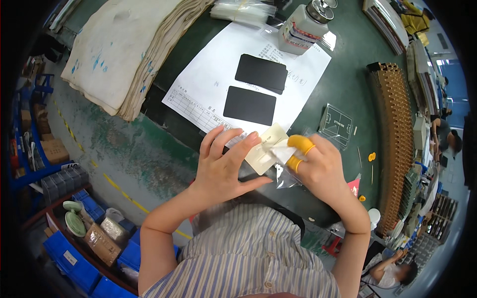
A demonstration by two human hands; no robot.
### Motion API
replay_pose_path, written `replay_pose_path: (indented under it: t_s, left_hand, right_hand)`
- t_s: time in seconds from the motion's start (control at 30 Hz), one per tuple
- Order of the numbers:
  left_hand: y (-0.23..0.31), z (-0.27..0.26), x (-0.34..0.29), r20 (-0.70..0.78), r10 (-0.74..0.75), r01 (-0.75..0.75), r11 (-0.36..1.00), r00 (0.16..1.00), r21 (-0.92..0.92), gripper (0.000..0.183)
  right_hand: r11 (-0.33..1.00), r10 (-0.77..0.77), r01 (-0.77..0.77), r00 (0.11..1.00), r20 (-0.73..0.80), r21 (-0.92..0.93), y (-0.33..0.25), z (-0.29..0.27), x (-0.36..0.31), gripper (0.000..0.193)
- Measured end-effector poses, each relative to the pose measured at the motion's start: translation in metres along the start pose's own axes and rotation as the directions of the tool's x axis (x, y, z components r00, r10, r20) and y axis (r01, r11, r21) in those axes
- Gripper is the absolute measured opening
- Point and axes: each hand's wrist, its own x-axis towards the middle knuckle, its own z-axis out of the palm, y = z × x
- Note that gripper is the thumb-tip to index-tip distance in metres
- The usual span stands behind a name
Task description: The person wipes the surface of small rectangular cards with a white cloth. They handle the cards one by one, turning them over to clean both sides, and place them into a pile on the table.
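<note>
My right hand (320, 161) wears yellow finger cots on its thumb and a finger. They pinch a folded white wipe (282, 153) against a small cream card (262, 158) with print on it. My left hand (221, 166) is at the card's left side, fingers spread, with a fingertip at the card's upper edge and the thumb stretched out below. A small clear plastic bag (287, 177) lies under the right hand. Beyond the card, two groups of black cards (250, 106) rest on a printed white sheet (201, 94).
A dispenser bottle (300, 32) with a metal top stands at the far side, near clear plastic sleeves (243, 11). Stacked stained sheets (117, 44) lie at left. On the right are a clear marked plate (336, 125), loose yellow finger cots (371, 157) and a long brown slotted rack (392, 114).
</note>
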Motion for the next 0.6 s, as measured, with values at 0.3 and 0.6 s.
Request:
replay_pose_path:
  t_s: [0.3,0.6]
  left_hand:
    - [0.006,-0.004,0.002,0.023,-0.040,0.041,0.998,0.999,-0.040,0.102]
    - [0.014,-0.002,0.003,-0.007,-0.148,0.147,0.983,0.989,-0.107,0.093]
  right_hand:
    - [0.979,0.122,-0.131,0.990,-0.067,-0.155,0.016,-0.007,-0.007,0.021]
    - [0.941,0.338,-0.323,0.862,-0.378,0.103,0.019,-0.031,-0.025,0.039]
